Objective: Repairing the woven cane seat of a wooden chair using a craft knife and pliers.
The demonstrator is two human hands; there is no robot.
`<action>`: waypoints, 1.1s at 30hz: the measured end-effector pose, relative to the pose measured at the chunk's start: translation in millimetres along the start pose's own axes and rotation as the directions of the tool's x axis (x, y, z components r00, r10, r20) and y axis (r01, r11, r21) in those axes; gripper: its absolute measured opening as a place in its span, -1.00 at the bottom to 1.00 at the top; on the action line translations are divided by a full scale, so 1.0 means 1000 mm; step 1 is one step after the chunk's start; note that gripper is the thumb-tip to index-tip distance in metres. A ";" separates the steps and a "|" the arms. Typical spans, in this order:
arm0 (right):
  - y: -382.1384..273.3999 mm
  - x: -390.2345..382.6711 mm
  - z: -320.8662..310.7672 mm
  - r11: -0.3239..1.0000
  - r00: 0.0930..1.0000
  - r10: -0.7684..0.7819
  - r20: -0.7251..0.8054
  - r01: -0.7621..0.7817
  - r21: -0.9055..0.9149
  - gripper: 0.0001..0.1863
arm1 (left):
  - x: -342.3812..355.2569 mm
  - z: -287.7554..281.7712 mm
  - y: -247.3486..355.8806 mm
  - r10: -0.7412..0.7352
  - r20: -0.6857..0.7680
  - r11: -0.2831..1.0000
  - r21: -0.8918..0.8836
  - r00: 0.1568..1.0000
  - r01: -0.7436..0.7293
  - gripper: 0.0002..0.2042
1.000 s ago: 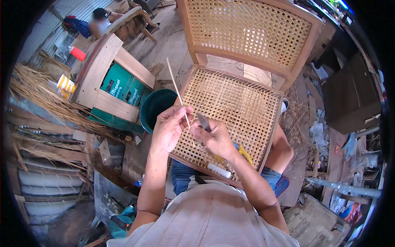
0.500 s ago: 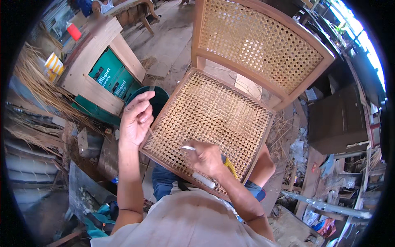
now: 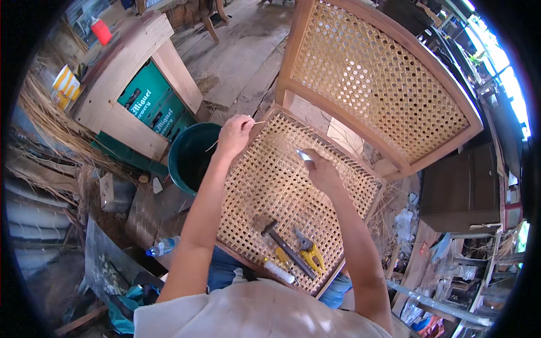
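A wooden chair with a woven cane seat (image 3: pixel 293 200) and cane back (image 3: pixel 377 84) is in front of me. My left hand (image 3: pixel 235 132) is closed on a thin pale cane strip (image 3: pixel 212 146) near the seat's far left edge. My right hand (image 3: pixel 318 172), over the middle of the seat, grips a small pale blade (image 3: pixel 302 155) pointing up and left. On the seat's near part lie a hammer (image 3: pixel 293 256), yellow-handled pliers (image 3: pixel 313 254), another yellow-handled tool (image 3: pixel 282 256) and a white cylinder (image 3: pixel 279 272).
A dark green bucket (image 3: pixel 179 158) stands left of the seat, beside green crates (image 3: pixel 138 93) framed with boards, a red bottle (image 3: pixel 101 31), yellow-striped cup (image 3: pixel 66 84) and straw bundles (image 3: pixel 48 118). A dark cabinet (image 3: pixel 456 186) stands right; a plastic bottle (image 3: pixel 163 247) lies lower left.
Both hands have moved forward, farther from my body. My left fingers were raised half a second ago and are now pinched. More tools on the near seat are uncovered; the view has shifted.
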State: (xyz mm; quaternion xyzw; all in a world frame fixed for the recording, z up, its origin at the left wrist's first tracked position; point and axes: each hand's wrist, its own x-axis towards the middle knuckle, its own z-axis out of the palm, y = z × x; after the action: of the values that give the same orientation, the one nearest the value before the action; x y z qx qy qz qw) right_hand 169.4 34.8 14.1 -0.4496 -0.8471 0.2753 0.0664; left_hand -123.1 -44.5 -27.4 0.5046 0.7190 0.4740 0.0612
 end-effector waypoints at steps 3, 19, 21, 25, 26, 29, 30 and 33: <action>-0.027 0.036 0.011 0.996 0.999 -0.048 -0.007 0.047 -0.072 -0.67 | 0.016 0.029 -0.025 0.064 -0.001 0.990 0.128 0.998 -0.064 -0.86; -0.082 0.140 0.022 0.873 0.969 -0.094 0.227 0.190 -0.450 -0.77 | 0.005 0.045 -0.048 -0.189 -0.041 0.938 -0.303 0.981 0.168 -0.86; -0.071 0.141 0.022 0.894 0.961 -0.086 0.264 0.191 -0.405 -0.77 | 0.005 0.045 -0.049 -0.185 -0.026 0.927 -0.337 0.982 0.166 -0.87; -0.070 0.132 0.024 0.923 0.968 -0.176 0.177 0.225 -0.314 -0.77 | 0.006 0.047 -0.049 -0.222 0.044 0.887 -0.406 0.974 0.220 -0.82; -0.075 0.130 0.024 0.932 0.975 -0.107 0.195 0.167 -0.322 -0.77 | 0.006 0.046 -0.049 -0.224 0.042 0.886 -0.407 0.974 0.222 -0.82; -0.074 0.128 0.027 0.962 0.978 0.009 0.208 0.048 -0.270 -0.75 | 0.006 0.046 -0.051 -0.145 0.048 0.932 -0.329 0.988 0.152 -0.84; -0.075 0.127 0.028 0.962 0.979 0.008 0.203 0.048 -0.270 -0.75 | 0.006 0.046 -0.053 -0.131 0.072 0.941 -0.306 0.989 0.147 -0.83; -0.079 0.125 0.029 0.935 0.979 -0.074 0.190 0.134 -0.329 -0.75 | 0.008 0.047 -0.054 -0.123 0.120 0.948 -0.279 0.985 0.152 -0.83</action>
State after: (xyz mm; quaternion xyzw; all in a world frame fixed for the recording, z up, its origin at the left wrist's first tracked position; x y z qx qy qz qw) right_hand 28.0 88.0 14.5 -0.3827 -0.9072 0.1593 -0.0719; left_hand -136.7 -11.6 -89.9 0.4624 0.6719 0.5418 0.2029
